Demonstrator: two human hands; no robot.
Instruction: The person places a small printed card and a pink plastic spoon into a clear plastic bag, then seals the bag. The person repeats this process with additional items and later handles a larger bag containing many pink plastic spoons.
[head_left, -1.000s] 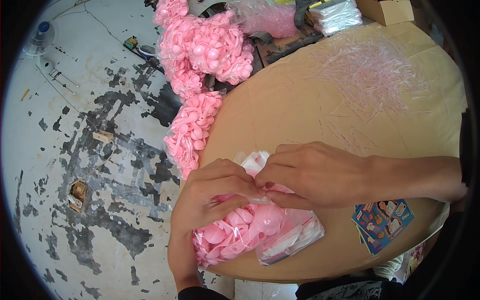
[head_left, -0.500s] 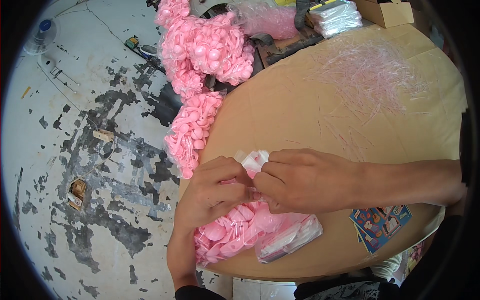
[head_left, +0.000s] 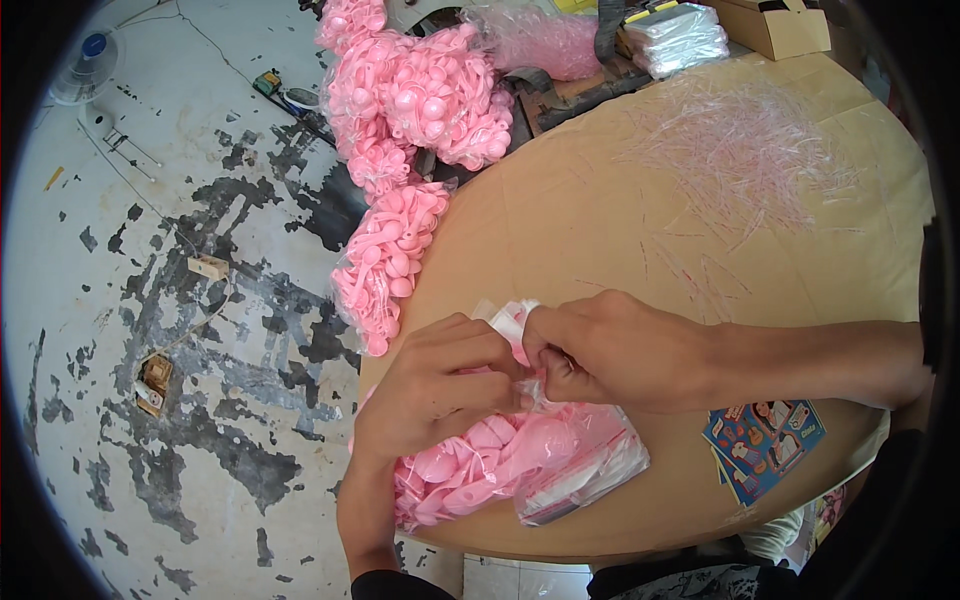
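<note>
Close together over the near left part of the tan-covered table, my left hand and my right hand are both closed. Clear plastic, seemingly part of a bag, is pinched between their fingertips. Below them lies a clear bag of pink plastic spoons. A stack of flat clear bags rests against its right side. Some white and clear plastic sticks up beyond my fingers. Exactly what each fingertip grips is partly hidden.
Bulging bags of pink spoons line the table's left edge. Thin clear-and-pink strips are heaped at the far right. Colourful printed cards lie near my right forearm. Silvery packs and a cardboard box stand at the back.
My right hand has turned slightly and its fingers have curled, drawing a little away from my left. The left hand has shifted slightly right. Both still pinch the plastic.
</note>
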